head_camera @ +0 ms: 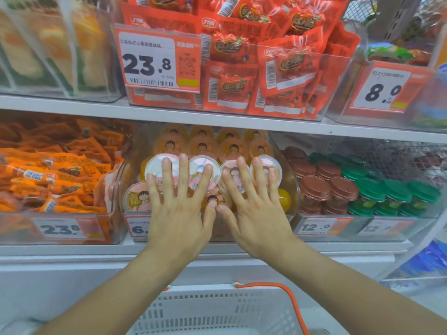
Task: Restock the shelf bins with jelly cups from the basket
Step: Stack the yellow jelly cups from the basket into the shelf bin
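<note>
White basket (217, 310), orange-handled, sits nearest, below the shelf; its contents are hidden. Left hand (176, 209) and right hand (256, 209) lie flat, fingers spread, pressing the front row of jelly cups (266, 168) in the clear middle bin (294, 189); thumbs nearly touch. Neither grip holds anything. Judged step: levelling the row. Press evenly and gently so the tilted lids seat without sliding. Obstacles: the shelf board (217, 122) above limits lift; orange packets (55, 175) left, brown cups (324, 182) and green cups (387, 189) right. Red packets (278, 68) beyond, above.
</note>
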A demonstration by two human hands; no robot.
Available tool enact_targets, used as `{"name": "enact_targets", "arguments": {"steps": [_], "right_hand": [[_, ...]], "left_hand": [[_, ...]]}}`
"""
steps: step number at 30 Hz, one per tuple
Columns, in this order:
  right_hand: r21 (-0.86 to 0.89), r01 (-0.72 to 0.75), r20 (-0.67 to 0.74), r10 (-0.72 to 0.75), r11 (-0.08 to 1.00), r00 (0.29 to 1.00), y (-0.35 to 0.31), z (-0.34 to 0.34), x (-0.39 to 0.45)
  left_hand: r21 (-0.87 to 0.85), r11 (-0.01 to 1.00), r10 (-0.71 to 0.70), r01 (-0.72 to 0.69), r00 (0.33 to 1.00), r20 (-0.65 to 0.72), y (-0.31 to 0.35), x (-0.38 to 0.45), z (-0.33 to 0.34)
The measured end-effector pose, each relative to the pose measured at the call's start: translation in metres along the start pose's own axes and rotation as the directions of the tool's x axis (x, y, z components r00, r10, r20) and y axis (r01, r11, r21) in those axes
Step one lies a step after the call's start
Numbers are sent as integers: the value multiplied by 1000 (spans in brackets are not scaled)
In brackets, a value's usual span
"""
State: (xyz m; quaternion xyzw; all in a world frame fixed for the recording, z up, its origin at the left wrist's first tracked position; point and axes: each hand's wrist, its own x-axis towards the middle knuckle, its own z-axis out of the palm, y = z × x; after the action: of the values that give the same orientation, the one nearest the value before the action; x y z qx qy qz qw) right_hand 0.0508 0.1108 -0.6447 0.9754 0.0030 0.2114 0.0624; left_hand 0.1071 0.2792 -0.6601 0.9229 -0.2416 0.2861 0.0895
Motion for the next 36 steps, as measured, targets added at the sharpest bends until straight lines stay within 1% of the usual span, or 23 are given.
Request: {"name": "enact_targets", "arguments": {"steps": [5, 8, 11, 15, 22, 24, 27, 29, 32, 36], "right_hand": [[33, -2, -36, 3, 999, 999, 1, -3, -2], [31, -32, -73, 35, 999, 997, 5, -6, -9], [52, -34, -48, 37, 998, 998, 8, -4, -17], [61, -27, -25, 29, 998, 999, 8, 2, -23], [67, -80, -34, 82, 995, 996, 0, 1, -22], [78, -65, -48, 69, 995, 996, 1, -2, -21], [112, -61, -100, 72, 992, 992, 7, -10, -26], [142, -90, -82, 102, 986, 991, 12, -9, -34], [124, -93, -17, 95, 988, 995, 16, -1, -45], [99, -97, 12, 96, 990, 995, 15, 5, -43]], "left_hand": [[-8, 1000, -6, 6, 1000, -1, 1, 0, -5], [34, 999, 1, 0, 999, -33, 7, -3, -14], [31, 999, 37, -36, 999, -24, 17, -12, -15], [21, 999, 23, -24, 999, 37, 21, -17, -5], [13, 1000, 29, -29, 999, 31, 20, -18, -2], [-12, 1000, 24, -24, 1000, 8, 20, -17, -4], [-50, 998, 46, -49, 997, -65, 22, -18, -10], [-37, 998, 43, -46, 996, -80, 22, -23, -10], [18, 1000, -10, 11, 1000, -25, 13, -34, -5], [94, 996, 9, -12, 1000, 29, 3, -37, -3]]}}
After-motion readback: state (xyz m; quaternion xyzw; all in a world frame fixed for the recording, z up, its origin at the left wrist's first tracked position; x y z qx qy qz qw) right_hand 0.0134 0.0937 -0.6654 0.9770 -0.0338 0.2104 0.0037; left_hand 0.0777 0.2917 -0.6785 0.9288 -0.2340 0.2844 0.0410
